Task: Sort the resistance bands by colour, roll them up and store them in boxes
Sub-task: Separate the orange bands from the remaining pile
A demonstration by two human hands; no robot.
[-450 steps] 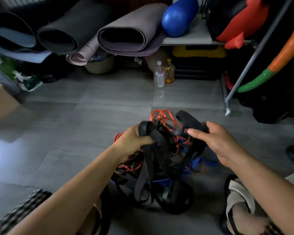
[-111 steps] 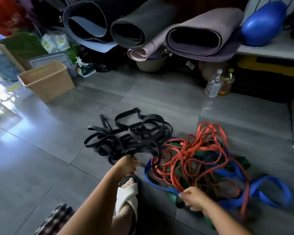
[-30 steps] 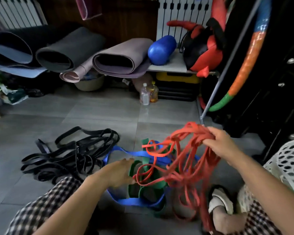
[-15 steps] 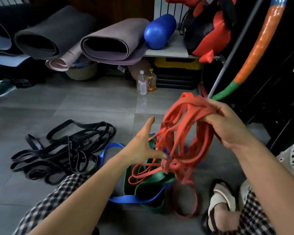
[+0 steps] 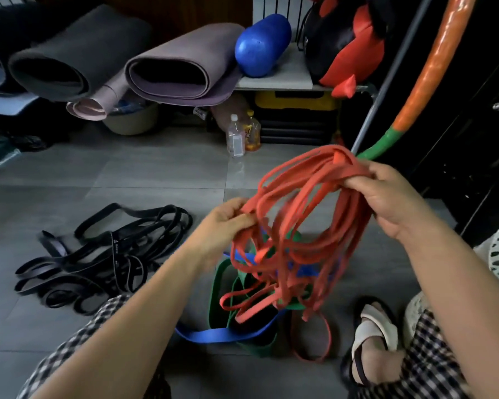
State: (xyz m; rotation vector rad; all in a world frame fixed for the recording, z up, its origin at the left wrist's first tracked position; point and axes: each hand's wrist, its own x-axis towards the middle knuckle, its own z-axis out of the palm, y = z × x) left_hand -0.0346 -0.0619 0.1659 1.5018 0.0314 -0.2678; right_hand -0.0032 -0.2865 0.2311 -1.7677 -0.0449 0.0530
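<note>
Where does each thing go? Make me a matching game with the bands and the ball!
Things:
1. red bands
2. black bands
3. blue band
4. blue ball

Places:
A. on the shelf
B. on the floor, tangled with green bands
C. gripped by the left hand and right hand
D. in their own pile on the floor

Pairs: 1-C, 2-D, 3-B, 4-A

Left of the bundle [image 5: 355, 220], loose bands [image 5: 107, 254] lie on floor [image 5: 156, 174]

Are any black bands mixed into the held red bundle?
No, the black bands lie piled on the floor, apart from the held red bands.
</note>
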